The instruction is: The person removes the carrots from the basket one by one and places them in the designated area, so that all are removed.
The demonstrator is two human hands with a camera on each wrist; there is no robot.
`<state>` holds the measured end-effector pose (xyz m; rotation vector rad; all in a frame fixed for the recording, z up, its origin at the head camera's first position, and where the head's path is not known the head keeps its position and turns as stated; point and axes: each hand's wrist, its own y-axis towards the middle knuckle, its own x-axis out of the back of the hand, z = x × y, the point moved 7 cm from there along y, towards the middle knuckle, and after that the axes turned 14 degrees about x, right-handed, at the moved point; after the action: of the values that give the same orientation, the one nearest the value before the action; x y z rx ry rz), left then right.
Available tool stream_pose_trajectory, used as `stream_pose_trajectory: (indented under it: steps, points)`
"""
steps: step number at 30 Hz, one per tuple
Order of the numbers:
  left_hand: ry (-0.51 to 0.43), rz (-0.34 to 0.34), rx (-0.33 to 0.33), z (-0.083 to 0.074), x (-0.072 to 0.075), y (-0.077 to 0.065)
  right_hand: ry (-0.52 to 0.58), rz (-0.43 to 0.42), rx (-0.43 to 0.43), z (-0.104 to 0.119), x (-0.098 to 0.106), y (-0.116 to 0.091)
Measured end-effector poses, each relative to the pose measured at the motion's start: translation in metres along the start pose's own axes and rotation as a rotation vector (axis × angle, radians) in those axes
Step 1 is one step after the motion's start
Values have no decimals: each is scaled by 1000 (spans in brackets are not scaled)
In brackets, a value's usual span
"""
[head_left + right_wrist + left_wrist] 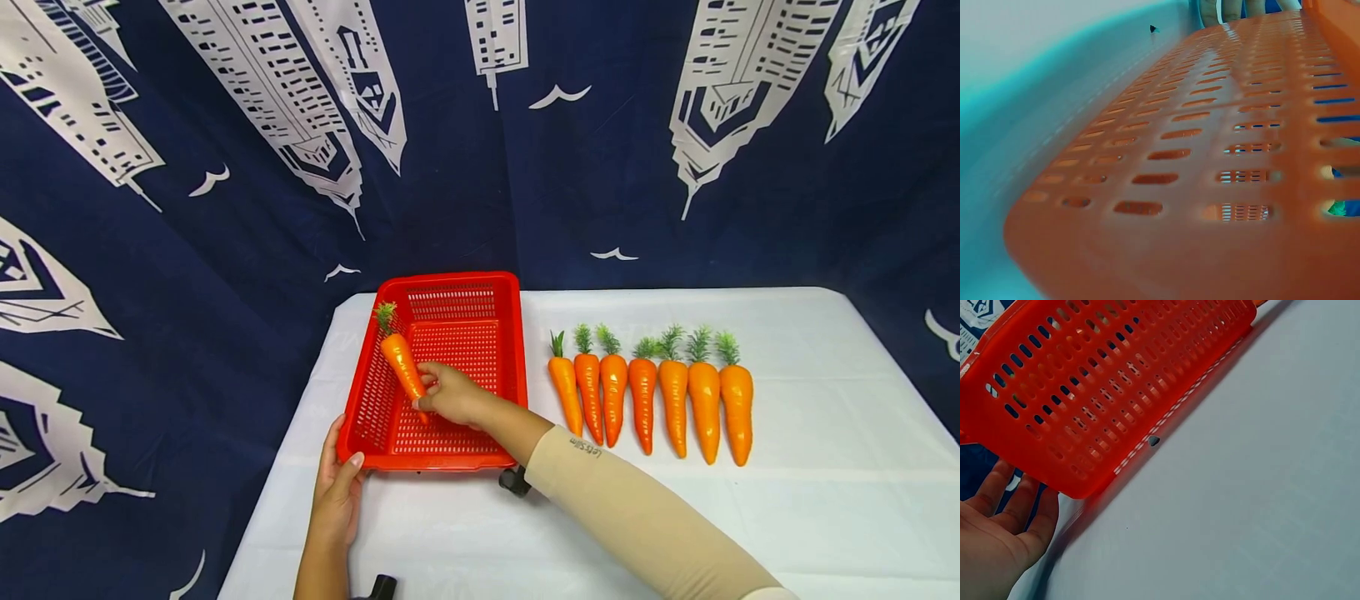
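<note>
A red plastic basket (461,461) with slotted walls stands on the left part of the white table. My left hand (339,500) holds its near left corner, thumb on the rim; in the left wrist view that hand (1007,531) has its fingers against the basket's outer side. Over the basket's inside, my right hand (452,397) pinches an orange carrot (400,360) near its thin tip. The carrot's green top points to the far left, by the left rim. In the right wrist view the basket wall (1166,244) hides the right hand.
Several more carrots (642,400) lie side by side in a row right of the basket, green tops away from me. The white table (847,500) ends at a dark blue curtain (585,183) with white printed buildings. A small black device (514,481) sits under my right forearm.
</note>
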<state>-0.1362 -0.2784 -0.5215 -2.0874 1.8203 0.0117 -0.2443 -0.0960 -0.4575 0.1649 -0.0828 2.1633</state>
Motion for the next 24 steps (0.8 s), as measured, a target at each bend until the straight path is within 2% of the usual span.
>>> stream_pose_trajectory:
  steps: [9,24]
  points:
    - [3,0,-10,0,2,-2,22,-8,-4,7,3,-7]
    - [-5,12,-13,-1,-1,-1,78,-14,60,24,19,-19]
